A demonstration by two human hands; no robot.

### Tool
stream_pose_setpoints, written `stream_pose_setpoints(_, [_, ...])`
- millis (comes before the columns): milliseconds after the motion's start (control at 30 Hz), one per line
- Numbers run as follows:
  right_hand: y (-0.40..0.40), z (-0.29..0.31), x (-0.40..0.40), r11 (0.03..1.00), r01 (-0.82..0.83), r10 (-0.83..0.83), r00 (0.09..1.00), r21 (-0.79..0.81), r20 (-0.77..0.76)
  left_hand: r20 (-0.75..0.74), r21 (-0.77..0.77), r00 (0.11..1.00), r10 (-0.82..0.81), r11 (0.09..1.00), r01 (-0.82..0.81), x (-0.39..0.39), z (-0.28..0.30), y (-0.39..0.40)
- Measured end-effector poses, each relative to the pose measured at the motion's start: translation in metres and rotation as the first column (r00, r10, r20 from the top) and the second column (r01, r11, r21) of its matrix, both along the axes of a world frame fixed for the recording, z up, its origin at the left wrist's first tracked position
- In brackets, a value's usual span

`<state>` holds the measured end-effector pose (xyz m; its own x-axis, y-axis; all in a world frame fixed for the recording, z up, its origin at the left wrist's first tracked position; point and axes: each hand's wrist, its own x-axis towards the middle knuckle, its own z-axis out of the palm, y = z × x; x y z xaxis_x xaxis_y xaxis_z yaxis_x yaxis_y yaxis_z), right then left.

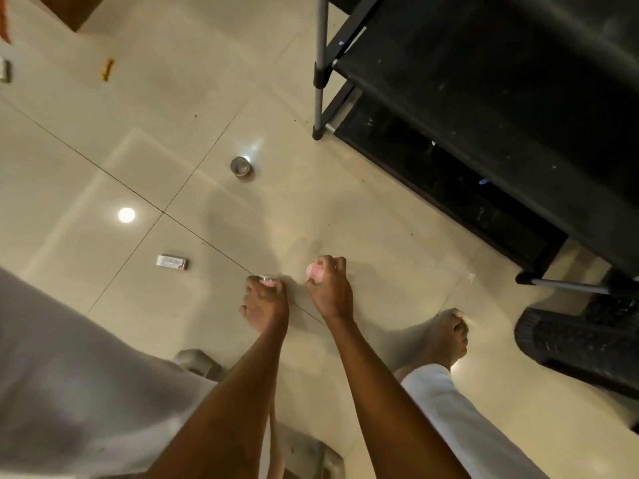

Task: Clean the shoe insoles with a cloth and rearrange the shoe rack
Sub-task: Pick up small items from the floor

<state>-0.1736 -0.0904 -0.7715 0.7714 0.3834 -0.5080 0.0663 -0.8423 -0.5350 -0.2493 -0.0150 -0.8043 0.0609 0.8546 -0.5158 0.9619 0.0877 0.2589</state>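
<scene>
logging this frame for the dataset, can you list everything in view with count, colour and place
shoe rack: one, black shelves on grey poles, upper right
metal cup: one, silver, on the floor at centre
small box: one, white with red print, floor at left
yellow object: one, floor upper left, too blurred to name
black ridged object: one, floor at right
pink item: small, gripped in each hand, unclear
left hand: fingers curled on it
right hand: fingers curled on it
bare foot: one, right of hands
</scene>
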Motion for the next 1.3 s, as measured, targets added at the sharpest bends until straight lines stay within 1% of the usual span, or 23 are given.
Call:
stream_pose_setpoints(67, [-0.011, 0.004, 0.006, 1.000, 0.005, -0.005, 1.000, 0.014, -0.003, 0.113, 0.003, 0.994, -0.006, 1.000, 0.006, 0.003, 0.006, -0.001])
stream_pose_setpoints(100, [-0.016, 0.009, 0.008, 1.000, 0.013, -0.013, 1.000, 0.019, -0.006, 0.180, -0.014, 0.983, -0.037, 0.999, 0.040, 0.004, 0.010, -0.002])
stream_pose_setpoints(200, [-0.028, 0.033, 0.012, 0.997, 0.055, -0.053, 0.997, 0.051, -0.048, 0.356, -0.092, 0.920, -0.166, 0.973, 0.211, 0.011, 0.032, -0.009])
stream_pose_setpoints(233, [-0.032, 0.047, 0.014, 0.992, 0.110, -0.105, 0.992, 0.067, -0.073, 0.401, -0.111, 0.895, -0.198, 0.959, 0.261, 0.016, 0.045, -0.012])
stream_pose_setpoints(300, [-0.035, 0.075, 0.019, 0.955, 0.275, -0.262, 0.958, 0.110, -0.119, 0.476, -0.158, 0.847, -0.235, 0.925, 0.345, 0.026, 0.072, -0.018])
stream_pose_setpoints(333, [-0.038, 0.093, 0.023, 0.923, 0.359, -0.343, 0.931, 0.138, -0.127, 0.511, -0.173, 0.818, -0.264, 0.901, 0.399, 0.031, 0.089, -0.021])
stream_pose_setpoints(400, [-0.046, 0.127, 0.029, 0.869, 0.463, -0.442, 0.885, 0.174, -0.146, 0.564, -0.173, 0.756, -0.333, 0.847, 0.502, 0.041, 0.121, -0.029])
stream_pose_setpoints(500, [-0.059, 0.179, 0.036, 0.850, 0.488, -0.468, 0.872, 0.199, -0.142, 0.663, -0.148, 0.643, -0.383, 0.775, 0.615, 0.060, 0.174, -0.043])
stream_pose_setpoints(600, [-0.079, 0.233, 0.035, 0.813, 0.526, -0.523, 0.848, 0.252, -0.082, 0.742, -0.093, 0.503, -0.443, 0.676, 0.731, 0.074, 0.230, -0.058])
stream_pose_setpoints(667, [-0.094, 0.265, 0.030, 0.778, 0.563, -0.573, 0.818, 0.279, -0.053, 0.761, -0.039, 0.431, -0.484, 0.629, 0.776, 0.081, 0.266, -0.066])
stream_pose_setpoints(733, [-0.112, 0.294, 0.023, 0.764, 0.572, -0.600, 0.800, 0.299, 0.001, 0.766, 0.003, 0.381, -0.517, 0.597, 0.803, 0.085, 0.300, -0.075])
stream_pose_setpoints(867, [-0.141, 0.358, 0.023, 0.733, 0.622, -0.656, 0.753, 0.277, 0.043, 0.755, 0.117, 0.251, -0.605, 0.501, 0.857, 0.087, 0.357, -0.094])
stream_pose_setpoints(933, [-0.158, 0.386, 0.024, 0.763, 0.593, -0.632, 0.768, 0.257, 0.105, 0.731, 0.185, 0.192, -0.655, 0.461, 0.868, 0.089, 0.385, -0.109])
stream_pose_setpoints(1000, [-0.174, 0.403, 0.026, 0.790, 0.547, -0.607, 0.760, 0.276, 0.231, 0.698, 0.228, 0.153, -0.699, 0.419, 0.879, 0.092, 0.414, -0.126])
stream_pose_setpoints(1067, [-0.195, 0.413, 0.032, 0.786, 0.548, -0.617, 0.728, 0.286, 0.299, 0.684, 0.275, 0.079, -0.725, 0.357, 0.893, 0.101, 0.439, -0.147])
stream_pose_setpoints(1100, [-0.204, 0.420, 0.035, 0.784, 0.551, -0.620, 0.719, 0.286, 0.314, 0.668, 0.300, 0.044, -0.743, 0.322, 0.898, 0.107, 0.450, -0.158])
stream_pose_setpoints(1200, [-0.233, 0.444, 0.043, 0.769, 0.564, -0.640, 0.680, 0.302, 0.359, 0.592, 0.359, -0.024, -0.805, 0.237, 0.903, 0.124, 0.476, -0.189])
stream_pose_setpoints(1233, [-0.244, 0.453, 0.045, 0.763, 0.565, -0.646, 0.667, 0.313, 0.370, 0.586, 0.384, -0.053, -0.808, 0.219, 0.897, 0.130, 0.483, -0.202])
stream_pose_setpoints(1300, [-0.263, 0.467, 0.047, 0.756, 0.568, -0.654, 0.656, 0.325, 0.376, 0.593, 0.401, -0.081, -0.801, 0.206, 0.893, 0.141, 0.493, -0.223])
